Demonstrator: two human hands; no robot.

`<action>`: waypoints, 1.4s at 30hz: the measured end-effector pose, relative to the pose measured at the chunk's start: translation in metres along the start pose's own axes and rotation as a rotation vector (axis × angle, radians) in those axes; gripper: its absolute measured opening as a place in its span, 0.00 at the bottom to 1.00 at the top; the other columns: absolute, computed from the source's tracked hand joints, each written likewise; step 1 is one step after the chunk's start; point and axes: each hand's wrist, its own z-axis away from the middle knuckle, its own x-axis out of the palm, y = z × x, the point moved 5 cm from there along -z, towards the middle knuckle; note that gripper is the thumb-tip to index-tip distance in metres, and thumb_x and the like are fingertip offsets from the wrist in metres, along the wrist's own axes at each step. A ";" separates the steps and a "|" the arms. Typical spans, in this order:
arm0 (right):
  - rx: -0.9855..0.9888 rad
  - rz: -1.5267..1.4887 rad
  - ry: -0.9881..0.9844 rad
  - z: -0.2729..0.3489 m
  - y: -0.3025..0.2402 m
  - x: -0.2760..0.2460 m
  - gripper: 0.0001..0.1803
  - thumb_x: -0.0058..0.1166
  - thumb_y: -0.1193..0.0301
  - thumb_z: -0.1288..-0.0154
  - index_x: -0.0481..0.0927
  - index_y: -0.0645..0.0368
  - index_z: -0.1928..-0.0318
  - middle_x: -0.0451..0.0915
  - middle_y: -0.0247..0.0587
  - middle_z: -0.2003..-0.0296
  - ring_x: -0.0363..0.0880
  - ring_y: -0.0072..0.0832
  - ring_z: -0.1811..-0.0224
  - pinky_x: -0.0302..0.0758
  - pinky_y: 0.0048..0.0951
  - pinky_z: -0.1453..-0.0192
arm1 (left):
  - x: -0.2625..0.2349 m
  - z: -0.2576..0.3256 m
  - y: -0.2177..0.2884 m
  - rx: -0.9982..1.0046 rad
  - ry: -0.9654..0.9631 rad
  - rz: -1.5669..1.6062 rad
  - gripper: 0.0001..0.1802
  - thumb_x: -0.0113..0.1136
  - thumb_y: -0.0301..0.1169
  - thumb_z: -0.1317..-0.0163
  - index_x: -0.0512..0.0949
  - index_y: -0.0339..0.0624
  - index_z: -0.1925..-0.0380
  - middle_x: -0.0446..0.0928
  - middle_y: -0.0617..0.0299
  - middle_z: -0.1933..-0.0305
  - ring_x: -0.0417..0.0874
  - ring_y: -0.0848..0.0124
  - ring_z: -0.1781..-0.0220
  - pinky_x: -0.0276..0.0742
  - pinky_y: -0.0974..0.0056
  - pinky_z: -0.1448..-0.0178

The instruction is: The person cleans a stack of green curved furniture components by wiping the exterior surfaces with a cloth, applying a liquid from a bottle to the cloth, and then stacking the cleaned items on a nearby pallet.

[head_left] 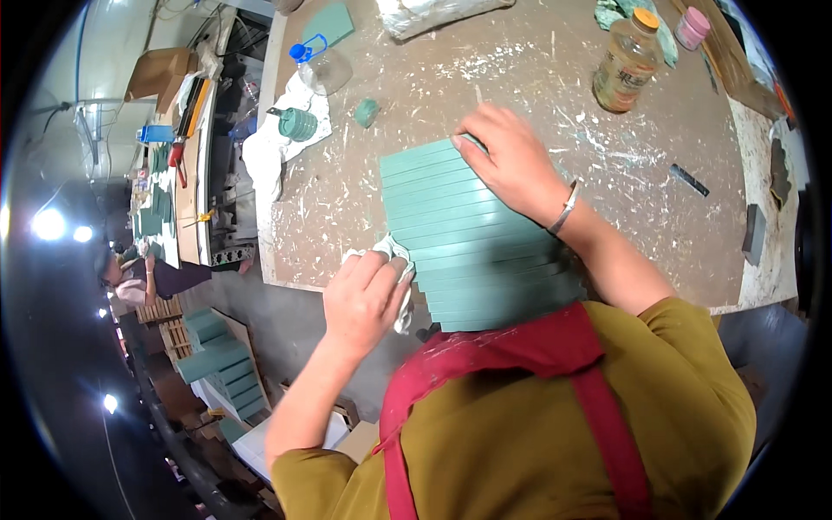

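Note:
A stack of flat green sheets [468, 221], overlapping in steps like shingles, reaches from the worktable to just in front of my red apron. My left hand [357, 299] is closed on a bunched white cloth [399, 260], which touches the left edge of the sheets. At the far right corner of the stack lies my right hand [511, 160], its fingers bent over the far edge and the thumb on the top face. Parts of the right fingertips are hidden. The near right part of the stack is in shadow.
The brown worktable [347, 234] is flecked with white. On it stand an orange-capped bottle [624, 65], a pink jar [692, 29] and a green container [296, 124]. A clear blue-capped bottle [325, 71] is farther back. A black strip [689, 180] lies right. Another person [143, 277] is at far left.

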 end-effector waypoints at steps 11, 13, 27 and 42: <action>0.043 0.115 -0.137 -0.001 -0.004 0.000 0.18 0.51 0.56 0.33 0.77 0.59 0.58 0.75 0.45 0.60 0.72 0.45 0.54 0.68 0.44 0.48 | -0.027 -0.032 0.002 0.174 0.182 -0.087 0.15 0.65 0.26 0.53 0.81 0.41 0.62 0.77 0.55 0.67 0.79 0.59 0.65 0.73 0.60 0.63; 0.023 0.128 -0.213 0.000 -0.014 0.002 0.24 0.53 0.52 0.35 0.74 0.59 0.50 0.72 0.47 0.53 0.68 0.47 0.47 0.64 0.46 0.42 | 0.013 -0.007 0.028 0.180 0.040 0.008 0.18 0.69 0.27 0.57 0.82 0.45 0.61 0.76 0.59 0.65 0.75 0.59 0.67 0.73 0.58 0.62; 0.058 0.282 -0.231 0.044 -0.045 -0.004 0.44 0.61 0.45 0.44 0.64 0.52 0.31 0.55 0.51 0.30 0.47 0.53 0.25 0.51 0.61 0.28 | 0.007 0.012 0.001 0.071 0.087 -0.053 0.13 0.69 0.27 0.53 0.82 0.45 0.64 0.75 0.62 0.66 0.76 0.62 0.68 0.74 0.60 0.66; 0.024 0.279 -0.173 0.044 -0.042 -0.002 0.36 0.56 0.51 0.37 0.66 0.52 0.33 0.58 0.51 0.32 0.50 0.53 0.27 0.53 0.62 0.31 | -0.007 -0.013 0.023 0.189 0.090 0.002 0.13 0.66 0.27 0.52 0.80 0.45 0.63 0.73 0.62 0.69 0.75 0.61 0.68 0.73 0.61 0.66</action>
